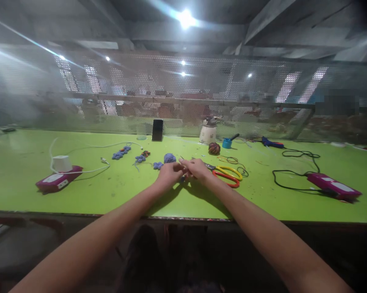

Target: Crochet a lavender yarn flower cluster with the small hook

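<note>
green at the near edge of the tabletop (110, 199); over its middle, pinching with bent fingers of left hand (167, 175) and right hand (198, 167), close together, a small yarn piece (187, 175), pink and blue, partly hidden. just right of these, red-and-yellow scissors (226, 174); just beyond left hand, a blue yarn ball (169, 158). farther off, a multicoloured yarn ball (214, 148), then a jug (207, 134) and an upright phone (157, 130).
</note>
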{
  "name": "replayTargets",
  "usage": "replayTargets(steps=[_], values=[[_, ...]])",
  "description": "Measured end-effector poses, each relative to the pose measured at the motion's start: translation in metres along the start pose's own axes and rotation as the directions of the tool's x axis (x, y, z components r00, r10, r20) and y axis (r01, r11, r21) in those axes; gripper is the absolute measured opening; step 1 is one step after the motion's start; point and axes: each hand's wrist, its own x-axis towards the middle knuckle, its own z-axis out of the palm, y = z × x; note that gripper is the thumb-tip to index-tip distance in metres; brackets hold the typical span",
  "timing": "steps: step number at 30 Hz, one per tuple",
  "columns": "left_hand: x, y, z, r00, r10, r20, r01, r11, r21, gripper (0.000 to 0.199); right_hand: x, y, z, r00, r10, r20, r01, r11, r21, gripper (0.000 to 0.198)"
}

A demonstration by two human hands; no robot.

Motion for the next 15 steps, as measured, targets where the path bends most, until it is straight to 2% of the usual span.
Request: replayTargets(steps=[3, 5, 9, 13, 15], values=[[-0.001, -0.002, 0.001, 0.997, -0.01, -0.083, 0.009, 1.0, -0.017, 0.009, -0.001, 0.001, 0.003, 0.998, 0.06, 0.035, -0.059, 0.998, -0.01, 0.034], [-0.004, -0.001, -0.002, 0.996, -0.045, -0.082, 0.04, 0.997, -0.059, 0.013, -0.001, 0.001, 0.004, 0.993, 0.086, 0.075, -0.087, 0.996, 0.0, 0.029], [-0.01, 0.001, -0.011, 0.991, -0.13, -0.036, 0.123, 0.979, -0.16, 0.024, -0.001, 0.0, 0.0, 0.984, 0.084, 0.154, -0.091, 0.995, 0.037, 0.033], [-0.009, 0.003, -0.023, 0.978, -0.205, -0.048, 0.19, 0.958, -0.213, 0.02, 0.007, -0.006, -0.002, 0.979, 0.066, 0.194, -0.08, 0.995, 0.067, 0.034], [-0.005, 0.005, -0.029, 0.968, -0.247, -0.036, 0.233, 0.945, -0.231, 0.024, 0.014, -0.01, 0.0, 0.975, 0.065, 0.213, -0.082, 0.994, 0.074, 0.033]])
